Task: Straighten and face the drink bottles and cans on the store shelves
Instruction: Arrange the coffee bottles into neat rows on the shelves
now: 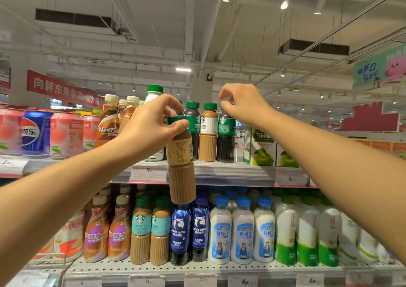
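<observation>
On the far left of the top shelf [219,172] stand soda cans [35,132], then tan coffee bottles [109,124]. The left hand [151,128] pinches a milky coffee bottle [181,165] by its green cap, so it hangs in the air in front of the shelf edge, back label facing out. With so small a grip the bottle could slip or swing into the bottles below. Further right, the right hand [243,104] curls its fingers at the cap of a dark bottle [226,139] in the standing row; whether it really grips is unclear, and a nudge there could topple its neighbours.
</observation>
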The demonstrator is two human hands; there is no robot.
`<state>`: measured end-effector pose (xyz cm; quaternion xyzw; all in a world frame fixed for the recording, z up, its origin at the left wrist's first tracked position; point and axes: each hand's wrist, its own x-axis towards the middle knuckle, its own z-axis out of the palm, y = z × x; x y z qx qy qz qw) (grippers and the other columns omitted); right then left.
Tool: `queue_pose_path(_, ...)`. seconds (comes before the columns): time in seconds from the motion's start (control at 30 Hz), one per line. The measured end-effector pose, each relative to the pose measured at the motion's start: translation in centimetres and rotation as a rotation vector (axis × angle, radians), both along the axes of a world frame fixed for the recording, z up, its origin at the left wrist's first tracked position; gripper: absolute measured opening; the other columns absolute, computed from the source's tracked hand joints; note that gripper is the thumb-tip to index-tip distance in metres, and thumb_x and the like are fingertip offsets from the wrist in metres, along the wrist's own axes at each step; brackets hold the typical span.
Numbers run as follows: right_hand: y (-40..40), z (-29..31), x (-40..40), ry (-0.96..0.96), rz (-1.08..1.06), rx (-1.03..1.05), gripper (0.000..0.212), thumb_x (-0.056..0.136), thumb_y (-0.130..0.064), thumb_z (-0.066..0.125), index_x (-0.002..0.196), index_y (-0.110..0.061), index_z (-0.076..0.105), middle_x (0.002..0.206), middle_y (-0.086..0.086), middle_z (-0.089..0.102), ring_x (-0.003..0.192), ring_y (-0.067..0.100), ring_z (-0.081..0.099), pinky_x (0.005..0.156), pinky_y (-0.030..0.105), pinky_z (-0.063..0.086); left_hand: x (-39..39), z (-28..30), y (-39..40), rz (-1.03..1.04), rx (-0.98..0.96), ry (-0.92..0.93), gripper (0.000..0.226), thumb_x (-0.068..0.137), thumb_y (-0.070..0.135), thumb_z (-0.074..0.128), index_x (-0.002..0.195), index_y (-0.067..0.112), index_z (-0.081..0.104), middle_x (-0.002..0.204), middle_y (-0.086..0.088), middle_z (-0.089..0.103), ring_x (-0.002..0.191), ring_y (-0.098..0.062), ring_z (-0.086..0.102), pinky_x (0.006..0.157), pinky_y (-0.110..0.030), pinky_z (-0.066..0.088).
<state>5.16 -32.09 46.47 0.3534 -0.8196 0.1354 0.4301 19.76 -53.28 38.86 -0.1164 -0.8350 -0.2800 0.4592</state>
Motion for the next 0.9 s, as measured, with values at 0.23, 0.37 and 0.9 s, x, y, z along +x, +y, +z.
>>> queue_pose_path(0.23, 1.2, -3.9, 5.8, -0.548, 0.385, 0.036, 0.031, 0.095, -0.034, 0.069, 0.124, -0.027, 0.063, 0.115, -0.005, 0.071, 0.107, 0.011, 0.067, 0.084, 0.034, 0.060, -1.0, 0.5, 3.3, -0.044, 0.016, -0.008, 0.027, 0.090, 0.039, 0.073, 0.112, 0.028, 0.062, 0.097, 0.008, 0.062, 0.084, -0.007, 0.062, 0.065, -0.025, 0.051)
queue_pose_path(0.37, 2.4, -6.6, 6.5, -0.786, 0.538, 0.029, 0.047, 0.092, -0.030, 0.075, 0.135, -0.029, 0.056, 0.124, 0.000, 0.070, 0.113, 0.016, 0.067, 0.085, 0.036, 0.059, -1.8, 0.7, 5.0, -0.078, 0.029, 0.006, 0.028, 0.087, 0.042, 0.076, 0.109, 0.029, 0.064, 0.095, 0.006, 0.065, 0.082, -0.013, 0.065, 0.075, -0.043, 0.060)
queue_pose_path(0.9, 5.8, -16.0, 8.4, -0.894, 0.503, -0.242, 0.047, 0.080, -0.009, 0.084, 0.121, -0.017, 0.063, 0.108, 0.010, 0.076, 0.090, 0.016, 0.075, 0.068, 0.034, 0.063, -0.5, -4.5, 7.0, -0.104, -0.157, -0.145, 0.035, 0.098, 0.051, 0.059, 0.120, 0.024, 0.065, 0.108, 0.013, 0.069, 0.095, 0.004, 0.064, 0.086, -0.024, 0.055)
